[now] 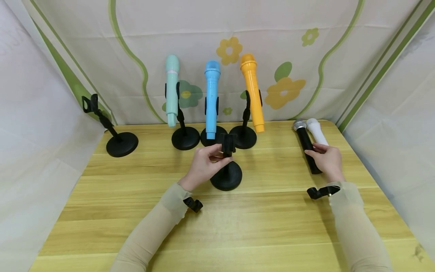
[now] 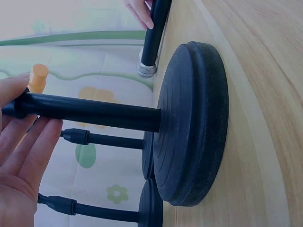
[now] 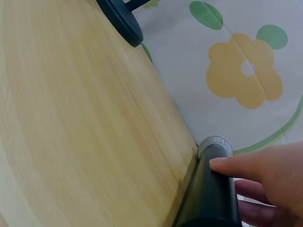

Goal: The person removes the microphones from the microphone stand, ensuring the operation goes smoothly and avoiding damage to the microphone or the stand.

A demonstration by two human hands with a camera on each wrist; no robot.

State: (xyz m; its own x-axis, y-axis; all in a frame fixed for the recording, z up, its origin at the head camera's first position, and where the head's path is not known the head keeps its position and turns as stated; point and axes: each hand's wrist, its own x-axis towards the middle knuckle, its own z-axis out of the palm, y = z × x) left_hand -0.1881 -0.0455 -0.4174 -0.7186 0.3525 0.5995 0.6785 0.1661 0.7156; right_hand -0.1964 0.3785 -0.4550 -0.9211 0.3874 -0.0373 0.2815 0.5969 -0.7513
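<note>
My left hand (image 1: pixel 204 163) pinches the upper pole of a black microphone stand (image 1: pixel 227 177) between thumb and fingers. The left wrist view shows its pole (image 2: pixel 94 112) and round base (image 2: pixel 194 125) up close; the clip at the top faces away from me. On the right, my right hand (image 1: pixel 327 160) holds a black microphone (image 1: pixel 306 145) with a silver mesh head, thumb on one side and fingers on the other. That microphone (image 3: pixel 210 189) lies along the tabletop in the right wrist view. Close beside it is a white microphone (image 1: pixel 316 131), partly hidden by the hand.
Along the back edge, mint (image 1: pixel 172 90), blue (image 1: pixel 212 98) and orange (image 1: pixel 253 94) microphones sit tilted in black stands. Another black stand (image 1: pixel 122 144), its clip holding nothing, stands at the back left. Fabric walls (image 1: pixel 258 22) enclose the wooden table (image 1: pixel 258 226).
</note>
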